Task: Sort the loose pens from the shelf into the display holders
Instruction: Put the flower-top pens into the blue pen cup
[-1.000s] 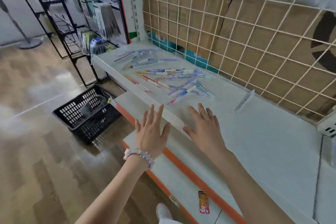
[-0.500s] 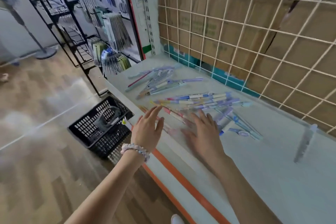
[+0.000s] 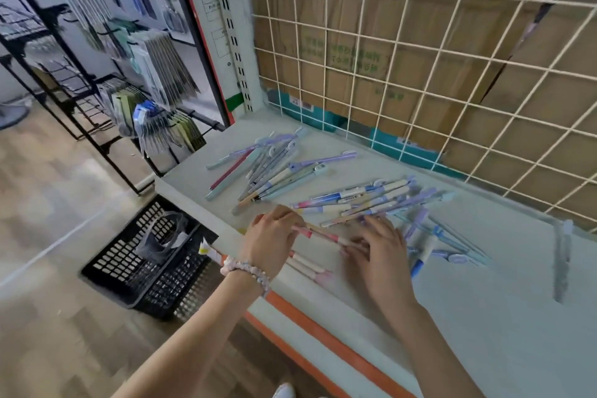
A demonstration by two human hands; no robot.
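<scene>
Several loose pens lie on the white shelf (image 3: 484, 307): a lilac and teal heap (image 3: 268, 171) at the far left, a blue and cream row (image 3: 365, 199) in the middle, and blue ones (image 3: 452, 244) to the right. My left hand (image 3: 271, 244), a bead bracelet on its wrist, grips the left end of a pink and white pen (image 3: 323, 234). My right hand (image 3: 379, 255) lies flat on the shelf, fingertips at that pen's right end and on the pens beyond. More pink pens (image 3: 310, 266) lie under my left hand. No display holder is in view.
A white wire grid (image 3: 420, 74) with cardboard behind it closes the shelf's back. A clear plastic divider (image 3: 562, 263) lies on the shelf at the right. On the floor to the left sits a black basket (image 3: 151, 265). A black rack of packaged pens (image 3: 155, 84) stands further left.
The view has closed in on the pens. Both hands reached forward onto the shelf; my left hand went from spread open to curled round the pink pen.
</scene>
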